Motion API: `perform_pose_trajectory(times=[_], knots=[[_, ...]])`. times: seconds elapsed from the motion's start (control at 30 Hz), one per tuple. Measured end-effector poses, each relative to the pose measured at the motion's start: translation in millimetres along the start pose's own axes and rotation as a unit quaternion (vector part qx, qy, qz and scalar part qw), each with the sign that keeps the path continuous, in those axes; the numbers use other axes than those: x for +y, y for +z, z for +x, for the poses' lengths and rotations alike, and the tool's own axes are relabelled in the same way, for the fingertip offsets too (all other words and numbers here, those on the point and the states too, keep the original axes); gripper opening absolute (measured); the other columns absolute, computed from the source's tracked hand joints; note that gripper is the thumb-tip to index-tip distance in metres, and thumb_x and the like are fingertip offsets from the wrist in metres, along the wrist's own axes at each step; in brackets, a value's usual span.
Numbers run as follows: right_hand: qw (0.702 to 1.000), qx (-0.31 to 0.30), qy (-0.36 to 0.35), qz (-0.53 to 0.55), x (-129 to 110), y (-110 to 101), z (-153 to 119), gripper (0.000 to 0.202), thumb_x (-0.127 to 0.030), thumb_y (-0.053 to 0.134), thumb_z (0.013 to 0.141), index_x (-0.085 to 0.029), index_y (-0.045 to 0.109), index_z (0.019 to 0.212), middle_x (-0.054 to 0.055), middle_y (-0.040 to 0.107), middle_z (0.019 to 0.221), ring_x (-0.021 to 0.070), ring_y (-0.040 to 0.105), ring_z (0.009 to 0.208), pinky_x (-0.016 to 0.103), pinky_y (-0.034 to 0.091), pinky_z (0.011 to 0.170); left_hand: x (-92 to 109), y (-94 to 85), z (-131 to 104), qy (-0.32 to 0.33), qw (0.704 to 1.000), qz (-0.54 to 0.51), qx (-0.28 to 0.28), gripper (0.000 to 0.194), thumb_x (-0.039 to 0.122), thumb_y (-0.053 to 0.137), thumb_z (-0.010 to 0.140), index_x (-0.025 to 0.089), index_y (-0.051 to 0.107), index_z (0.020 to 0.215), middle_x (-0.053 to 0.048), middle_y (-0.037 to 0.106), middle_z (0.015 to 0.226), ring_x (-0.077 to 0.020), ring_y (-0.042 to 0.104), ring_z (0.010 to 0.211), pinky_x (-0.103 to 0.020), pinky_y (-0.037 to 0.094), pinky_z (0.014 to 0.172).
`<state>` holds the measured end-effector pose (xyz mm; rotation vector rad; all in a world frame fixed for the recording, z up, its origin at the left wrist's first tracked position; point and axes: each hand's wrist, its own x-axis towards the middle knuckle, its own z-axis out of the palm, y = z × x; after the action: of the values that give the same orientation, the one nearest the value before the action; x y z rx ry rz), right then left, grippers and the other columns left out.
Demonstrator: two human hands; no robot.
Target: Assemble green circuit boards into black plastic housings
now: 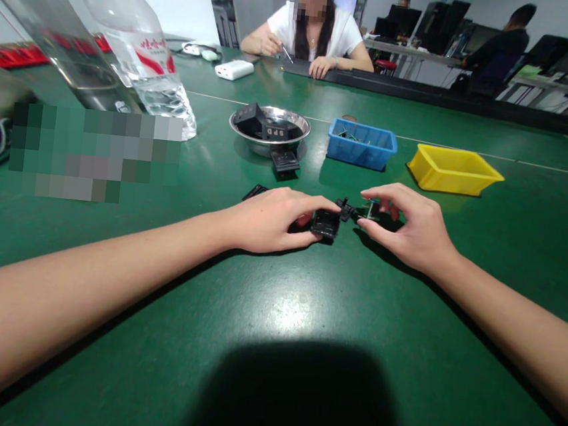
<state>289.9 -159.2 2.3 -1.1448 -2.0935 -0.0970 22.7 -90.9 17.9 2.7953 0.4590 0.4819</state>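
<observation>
My left hand (278, 220) lies low over the green table, its thumb and fingers closed on a small black plastic housing (326, 224). Touching or very near its index fingertip is a smaller black part (344, 209). To the right, my right hand (408, 226) holds a small green circuit piece (370, 209) between thumb and index finger. Another black part (256, 192) shows partly behind my left hand. Beyond the hands, a black piece (285, 163) leans by a metal bowl (268, 146) with black housings (253, 120) in it.
A blue bin (360, 155) with small green parts and a yellow bin (450, 179) stand behind my right hand. Plastic bottles (143, 59) are at the back left, near a white box (234, 69). Across the green table (286, 293) a person (308, 38) holds a thin tool.
</observation>
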Motion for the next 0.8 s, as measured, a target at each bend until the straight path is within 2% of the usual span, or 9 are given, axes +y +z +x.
perform_pose_trajectory(times=[0.33,0.43,0.57,0.67,0.8], knots=[[1.0,0.001,-0.002,0.013,0.0,0.2,0.3,0.03,-0.021,0.076,0.084,-0.018,0.072,0.113,0.009,0.076,0.103,0.0225,0.071,0.085,0.036,0.059,0.073,-0.6,0.6,-0.7,-0.002,1.0,-0.002,-0.001,0.043,0.03,0.061,0.096,0.018,0.062,0.137,-0.001,0.072,0.086,-0.0156,0.066,0.074,-0.024,0.044,0.072],[0.999,0.009,0.025,0.042,0.5,1.7,-1.0,0.03,-0.02,0.076,0.082,-0.019,0.071,0.112,0.008,0.075,0.103,0.0219,0.072,0.084,0.037,0.061,0.077,-0.9,0.5,-1.1,-0.003,1.0,0.0,-0.001,0.043,0.031,0.061,0.096,0.019,0.062,0.137,0.0,0.071,0.085,-0.0155,0.066,0.074,-0.024,0.044,0.073],[0.991,0.009,0.08,0.11,2.1,4.9,-3.8,0.034,-0.022,0.076,0.081,-0.02,0.068,0.114,0.008,0.073,0.105,0.0237,0.074,0.092,0.039,0.063,0.084,-0.5,0.4,-0.9,-0.004,1.0,-0.001,0.0,0.044,0.031,0.061,0.096,0.018,0.061,0.137,0.0,0.071,0.084,-0.0155,0.065,0.073,-0.024,0.045,0.073],[0.991,0.01,0.082,0.103,2.1,5.0,-4.0,0.034,-0.021,0.076,0.08,-0.02,0.068,0.113,0.007,0.071,0.102,0.0227,0.072,0.09,0.036,0.062,0.079,-0.2,0.3,-0.2,-0.004,1.0,-0.004,0.0,0.043,0.032,0.061,0.096,0.018,0.062,0.137,-0.001,0.072,0.084,-0.0154,0.065,0.073,-0.024,0.045,0.072],[0.998,-0.005,0.03,0.05,-0.5,1.8,-1.5,0.034,-0.02,0.076,0.081,-0.019,0.07,0.114,0.007,0.073,0.101,0.0192,0.068,0.078,0.033,0.058,0.069,-0.4,0.5,0.4,0.0,1.0,-0.005,0.001,0.043,0.031,0.061,0.096,0.017,0.062,0.136,-0.001,0.071,0.084,-0.0156,0.065,0.073,-0.024,0.044,0.071]])
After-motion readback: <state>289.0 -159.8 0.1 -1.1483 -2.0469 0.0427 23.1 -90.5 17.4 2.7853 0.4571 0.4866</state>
